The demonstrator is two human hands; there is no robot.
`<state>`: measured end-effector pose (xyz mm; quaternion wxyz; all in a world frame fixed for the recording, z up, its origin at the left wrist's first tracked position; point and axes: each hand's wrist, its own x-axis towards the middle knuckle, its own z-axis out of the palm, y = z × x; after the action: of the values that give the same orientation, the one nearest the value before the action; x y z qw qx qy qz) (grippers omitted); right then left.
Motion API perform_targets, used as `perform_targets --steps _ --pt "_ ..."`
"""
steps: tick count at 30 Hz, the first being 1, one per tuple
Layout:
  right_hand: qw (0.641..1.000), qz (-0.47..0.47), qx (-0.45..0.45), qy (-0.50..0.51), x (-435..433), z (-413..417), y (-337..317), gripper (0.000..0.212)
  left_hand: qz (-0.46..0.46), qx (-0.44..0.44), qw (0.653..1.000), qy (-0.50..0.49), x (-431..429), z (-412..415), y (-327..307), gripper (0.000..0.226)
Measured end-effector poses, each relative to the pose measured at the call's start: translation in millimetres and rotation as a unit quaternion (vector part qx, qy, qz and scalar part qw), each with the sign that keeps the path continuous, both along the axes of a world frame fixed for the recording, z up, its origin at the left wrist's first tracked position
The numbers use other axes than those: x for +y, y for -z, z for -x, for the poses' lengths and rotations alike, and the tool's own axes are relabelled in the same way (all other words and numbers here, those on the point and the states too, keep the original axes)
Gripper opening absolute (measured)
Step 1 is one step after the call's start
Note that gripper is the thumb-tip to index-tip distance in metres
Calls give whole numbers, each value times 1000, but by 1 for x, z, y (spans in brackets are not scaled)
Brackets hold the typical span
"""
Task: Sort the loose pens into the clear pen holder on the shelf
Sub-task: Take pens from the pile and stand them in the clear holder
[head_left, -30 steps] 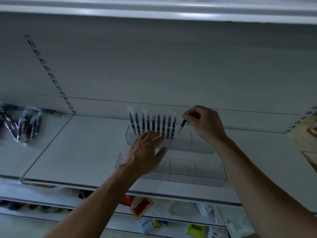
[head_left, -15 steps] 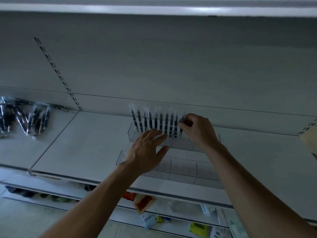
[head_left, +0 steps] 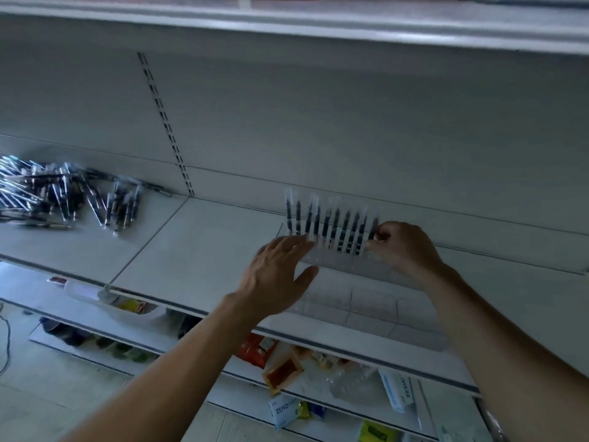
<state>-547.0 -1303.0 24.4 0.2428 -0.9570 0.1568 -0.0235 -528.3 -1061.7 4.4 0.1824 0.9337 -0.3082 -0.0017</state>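
Note:
A clear pen holder [head_left: 366,301] with stepped compartments sits on the grey shelf [head_left: 197,250]. Several black pens [head_left: 328,224] in clear sleeves stand upright in its back row. My right hand [head_left: 404,247] pinches the rightmost pen [head_left: 373,225] at the row's right end, the pen standing in the holder. My left hand [head_left: 277,275] is open, its straight fingers touching the holder's front left side. A heap of loose pens [head_left: 63,196] lies on the shelf at the far left.
A slotted upright [head_left: 165,122] runs up the back panel. An upper shelf edge [head_left: 287,27] hangs overhead. Lower shelves hold packets [head_left: 280,371] and a white box [head_left: 398,393]. Bare shelf lies between the loose pens and the holder.
My right hand has brought the pen down from above the holder into the row's right end. The left hand has stayed on the holder. The view has swung left.

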Motion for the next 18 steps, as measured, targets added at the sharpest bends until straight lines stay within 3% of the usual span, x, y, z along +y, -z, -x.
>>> perform_targets --steps 10,14,18 --pt "976 153 85 130 89 16 -35 32 -30 16 996 -81 194 -7 -14 50" --pt "970 217 78 75 155 -5 -46 29 -57 42 991 -113 245 -18 -11 52" --pt "985 158 55 -41 245 -51 -28 35 -70 66 986 -137 276 -40 2 55"
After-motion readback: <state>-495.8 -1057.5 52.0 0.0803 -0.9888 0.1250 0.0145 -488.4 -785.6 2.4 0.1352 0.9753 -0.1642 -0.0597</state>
